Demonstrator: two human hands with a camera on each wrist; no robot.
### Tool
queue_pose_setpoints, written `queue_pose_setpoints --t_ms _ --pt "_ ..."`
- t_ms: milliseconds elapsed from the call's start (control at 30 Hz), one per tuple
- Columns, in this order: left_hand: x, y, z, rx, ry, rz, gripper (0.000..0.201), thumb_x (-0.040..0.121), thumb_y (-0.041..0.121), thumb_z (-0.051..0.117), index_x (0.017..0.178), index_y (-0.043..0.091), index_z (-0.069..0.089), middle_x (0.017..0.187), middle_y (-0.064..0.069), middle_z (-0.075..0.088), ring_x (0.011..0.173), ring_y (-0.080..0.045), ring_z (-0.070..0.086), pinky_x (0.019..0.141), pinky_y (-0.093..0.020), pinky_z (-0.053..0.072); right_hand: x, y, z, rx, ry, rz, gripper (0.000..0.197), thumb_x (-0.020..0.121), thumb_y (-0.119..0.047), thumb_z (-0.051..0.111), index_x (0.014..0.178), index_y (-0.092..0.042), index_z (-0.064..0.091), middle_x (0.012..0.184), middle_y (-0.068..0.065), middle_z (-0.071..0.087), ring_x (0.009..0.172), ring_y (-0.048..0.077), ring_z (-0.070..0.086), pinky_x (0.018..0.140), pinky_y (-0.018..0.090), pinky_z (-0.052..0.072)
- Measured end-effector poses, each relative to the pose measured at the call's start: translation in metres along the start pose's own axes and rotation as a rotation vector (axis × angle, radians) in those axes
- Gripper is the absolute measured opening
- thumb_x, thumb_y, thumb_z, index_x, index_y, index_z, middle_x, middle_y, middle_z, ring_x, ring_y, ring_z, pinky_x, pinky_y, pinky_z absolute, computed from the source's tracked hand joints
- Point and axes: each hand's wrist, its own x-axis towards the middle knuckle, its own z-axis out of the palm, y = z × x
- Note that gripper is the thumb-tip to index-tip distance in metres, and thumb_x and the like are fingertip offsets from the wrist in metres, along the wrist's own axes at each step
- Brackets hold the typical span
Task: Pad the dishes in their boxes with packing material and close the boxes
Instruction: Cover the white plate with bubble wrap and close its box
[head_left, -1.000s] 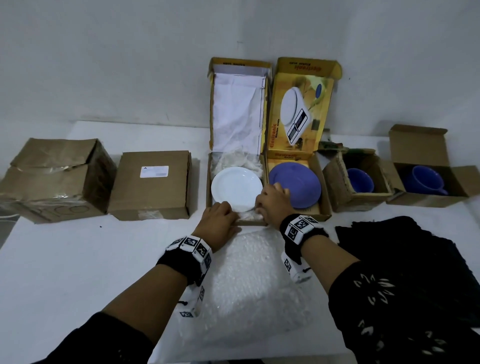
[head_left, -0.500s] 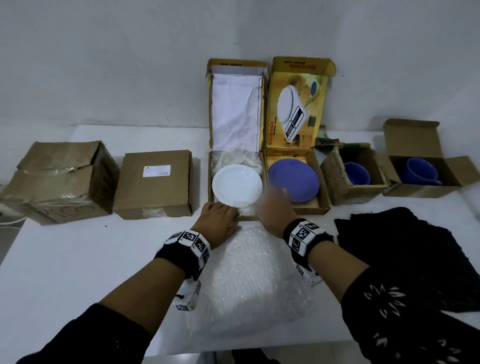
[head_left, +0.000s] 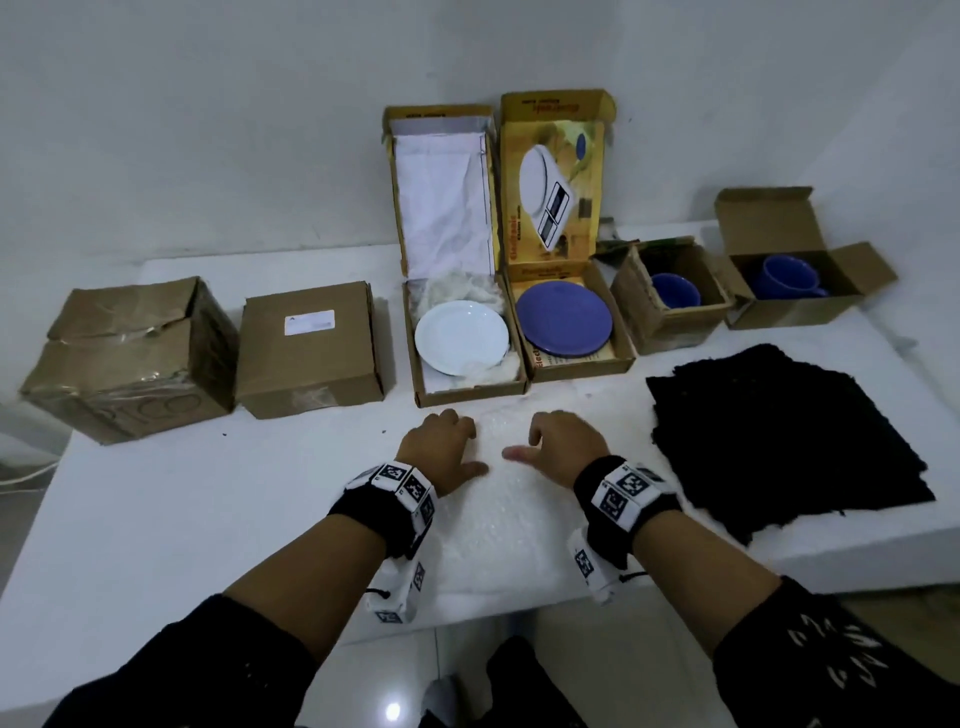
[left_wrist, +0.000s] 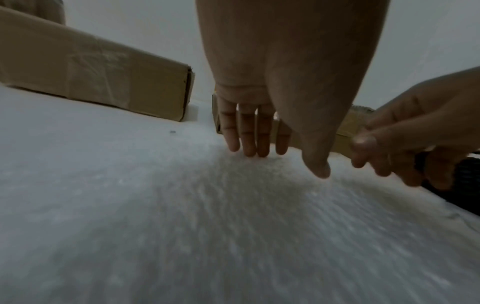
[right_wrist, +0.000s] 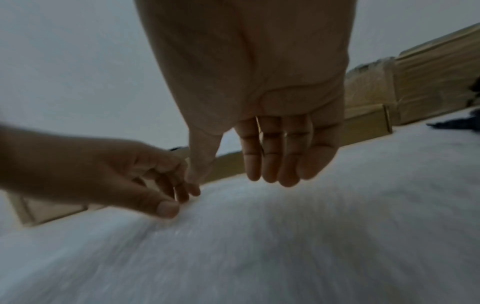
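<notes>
A sheet of bubble wrap lies on the white table in front of me. My left hand and right hand sit side by side over its far end, palms down, holding nothing. In the left wrist view the left hand's fingertips touch the bubble wrap. The right hand's fingers hang just above the bubble wrap. Beyond the hands, a white plate rests on white padding in an open box. A blue plate lies in the open yellow box beside it.
Two open brown boxes at the right each hold a blue cup. A black fibrous mat lies right of the bubble wrap. Two closed cardboard boxes stand at the left. The table's near edge is below my wrists.
Both hands have drawn back from the front edge of the white plate's box toward me, onto the bubble wrap. The view has lifted slightly.
</notes>
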Motion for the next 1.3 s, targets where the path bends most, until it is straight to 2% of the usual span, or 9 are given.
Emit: queue_pose_setpoints --t_ms 100,267,500,633,733,900,1033,1133,1300 --pt "-0.002 0.008 0.006 0.013 -0.039 -0.021 0.059 0.082 0.046 0.066 0.128 0.016 0.045 0.126 -0.009 0.048 0.115 -0.028 0.049 0.091 -0.038 0.045 -0.016 -0.008 0.025 -0.003 -0.062 0.084 0.073 0.073 -0.06 0.068 0.121 -0.01 0.045 0.126 0.011 0.045 0.112 0.029 0.05 0.088 0.038 0.046" --pt "-0.001 0.013 0.004 -0.141 -0.071 -0.074 0.046 0.085 0.035 0.065 0.126 0.018 0.05 0.121 -0.009 0.057 0.114 -0.025 0.052 0.091 -0.032 0.042 -0.028 -0.011 0.041 0.053 0.062 0.143 0.065 0.079 -0.053 0.066 0.123 -0.01 0.044 0.128 0.012 0.04 0.118 0.03 0.041 0.092 0.041 0.044" --pt "-0.008 0.016 -0.018 -0.736 0.015 0.123 0.015 0.088 0.019 0.064 0.075 0.02 0.057 0.091 -0.003 0.065 0.086 -0.014 0.056 0.082 -0.03 0.043 -0.031 -0.004 0.022 0.312 0.128 0.134 0.097 0.067 -0.07 0.065 0.143 -0.02 0.031 0.141 0.01 0.035 0.131 0.031 0.032 0.107 0.043 0.031" --pt "-0.013 0.021 -0.029 -0.843 0.178 0.225 0.004 0.085 0.012 0.067 0.088 0.012 0.063 0.098 -0.005 0.058 0.097 -0.015 0.053 0.088 -0.03 0.042 -0.031 -0.004 -0.002 0.591 0.129 -0.026 0.037 0.077 -0.041 0.073 0.1 -0.014 0.061 0.094 0.002 0.061 0.087 0.018 0.057 0.077 0.019 0.045" --pt "-0.015 0.02 -0.036 -0.93 0.274 0.185 0.029 0.083 0.013 0.07 0.106 0.007 0.055 0.126 -0.008 0.043 0.124 -0.015 0.042 0.099 -0.024 0.036 -0.037 -0.014 -0.032 0.691 0.109 -0.16 0.011 0.087 -0.015 0.065 0.077 -0.014 0.059 0.07 -0.006 0.052 0.065 0.007 0.047 0.058 0.013 0.036" --pt "-0.014 0.012 -0.049 -1.143 0.135 0.049 0.071 0.072 0.039 0.077 0.125 0.011 0.04 0.123 -0.005 0.056 0.113 -0.016 0.056 0.096 -0.03 0.046 -0.034 -0.025 -0.071 0.731 0.092 -0.261 0.022 0.081 -0.009 0.072 0.099 0.0 0.062 0.09 0.009 0.062 0.083 0.017 0.056 0.07 0.027 0.043" --pt "-0.016 0.011 -0.056 -1.142 0.122 0.096 0.017 0.083 0.022 0.071 0.095 0.013 0.062 0.093 -0.002 0.068 0.088 -0.017 0.063 0.082 -0.03 0.051 -0.024 -0.032 -0.085 0.587 0.342 -0.179 0.039 0.079 -0.016 0.075 0.103 -0.015 0.044 0.101 0.004 0.053 0.093 0.018 0.052 0.074 0.027 0.043" --pt "-0.018 0.012 -0.062 -1.222 0.175 0.06 0.013 0.086 0.016 0.067 0.096 0.009 0.062 0.09 -0.002 0.067 0.083 -0.014 0.063 0.077 -0.027 0.052 -0.021 -0.032 -0.082 0.38 0.486 -0.258 0.027 0.085 -0.02 0.067 0.105 -0.01 0.051 0.109 0.007 0.048 0.104 0.024 0.047 0.091 0.037 0.041" --pt "-0.017 0.007 -0.074 -1.25 0.228 0.063 0.015 0.085 0.013 0.068 0.097 0.005 0.064 0.087 -0.007 0.067 0.081 -0.017 0.062 0.078 -0.029 0.049 -0.018 -0.032 -0.073 0.213 0.19 -0.298 0.043 0.082 -0.048 0.066 0.116 -0.023 0.062 0.132 0.002 0.045 0.126 0.023 0.031 0.105 0.044 0.027"
